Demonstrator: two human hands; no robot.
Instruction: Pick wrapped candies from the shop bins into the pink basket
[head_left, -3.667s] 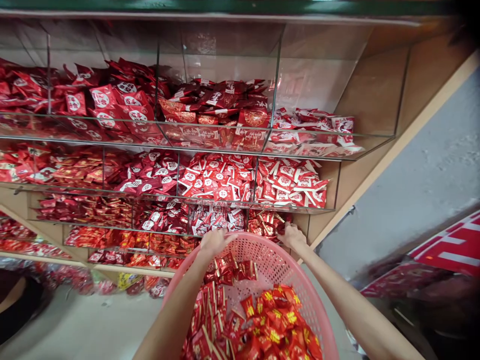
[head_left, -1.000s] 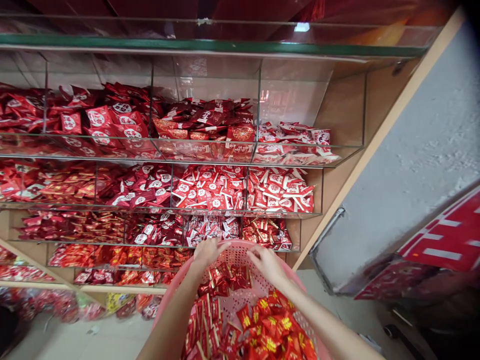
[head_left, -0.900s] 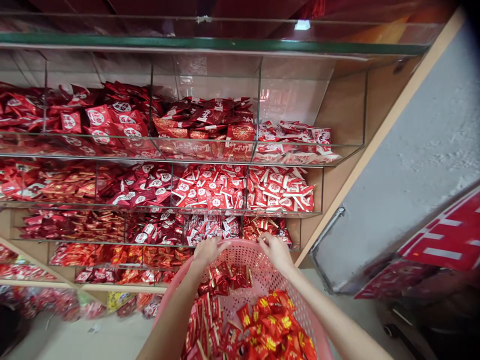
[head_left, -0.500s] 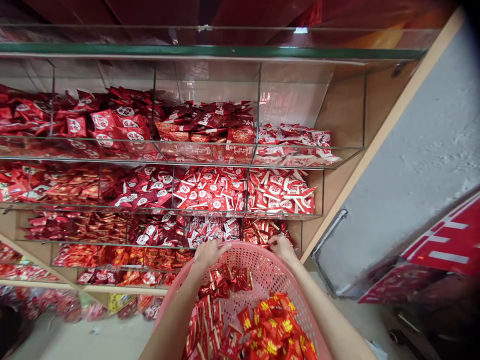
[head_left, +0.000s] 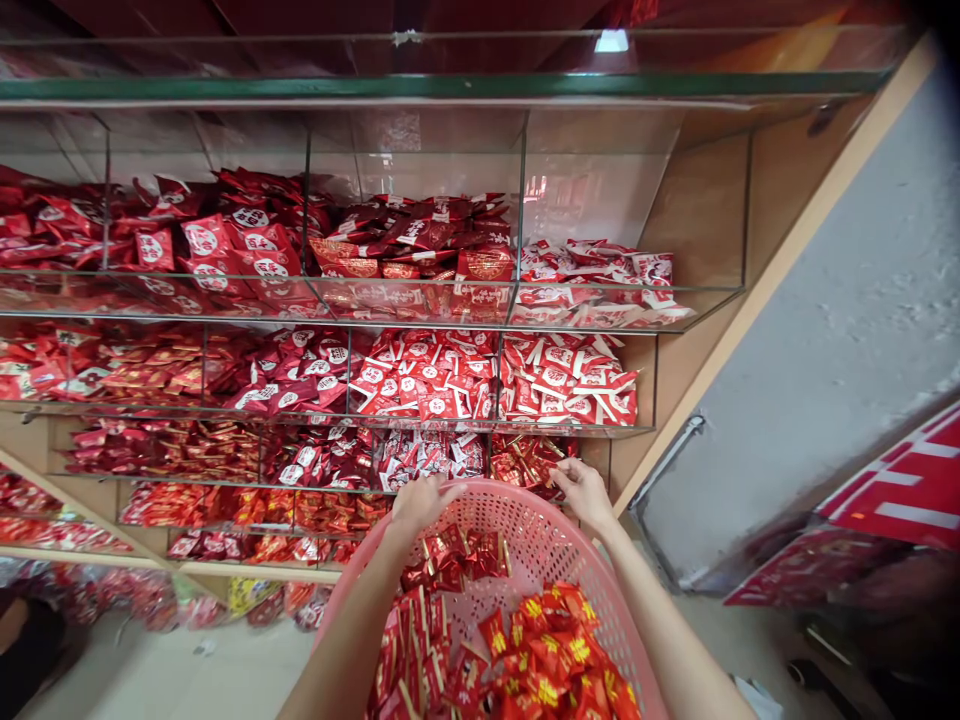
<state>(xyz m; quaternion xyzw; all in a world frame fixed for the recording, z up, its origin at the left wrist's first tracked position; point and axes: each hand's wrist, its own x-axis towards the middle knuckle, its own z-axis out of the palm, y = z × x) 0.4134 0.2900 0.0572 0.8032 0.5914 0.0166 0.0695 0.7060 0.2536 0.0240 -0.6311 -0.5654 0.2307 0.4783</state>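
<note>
My left hand [head_left: 420, 503] is closed over the far rim of a pink perforated plastic basket [head_left: 525, 515]. Inside the basket lie dark red wrapped candies [head_left: 416, 640] on the left and brighter red candies with yellow print [head_left: 555, 650] on the right. Just beyond the rim, my right hand [head_left: 586, 495] is at the front of a shelf compartment of red and gold wrapped candies [head_left: 525, 462]. Its fingers are bent and pressed together at the tips; whatever they hold is too small to make out.
Glass-divided shelves [head_left: 420, 322] full of red candy packets rise ahead. A wooden side panel [head_left: 694, 400] and a grey wall [head_left: 825, 300] stand to the right, with a red sign [head_left: 907, 480]. Bagged goods [head_left: 142, 595] line the floor at lower left.
My right hand has lifted slightly from the candies and shifted a little right, its fingers showing more. My left hand stays on the basket rim. The view has shifted a little.
</note>
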